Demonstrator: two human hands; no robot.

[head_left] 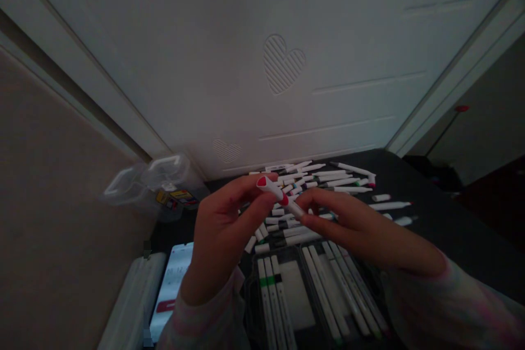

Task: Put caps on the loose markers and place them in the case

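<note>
Both of my hands hold one white marker (pixel 275 192) with a red cap end, raised above a dark surface. My left hand (pixel 223 229) pinches the red-capped end between thumb and fingers. My right hand (pixel 353 224) grips the other end of the same marker with closed fingers. Below my hands lies a dark open case (pixel 295 290) with several white markers lined up in its compartments. Behind my hands a loose pile of white markers (pixel 324 180) with coloured ends is scattered on the dark surface.
A clear plastic box with a handle (pixel 158 183) stands at the left by the wall. A lit phone screen (pixel 172 284) lies at the lower left beside a white case. A white door with heart shapes (pixel 283 63) rises behind.
</note>
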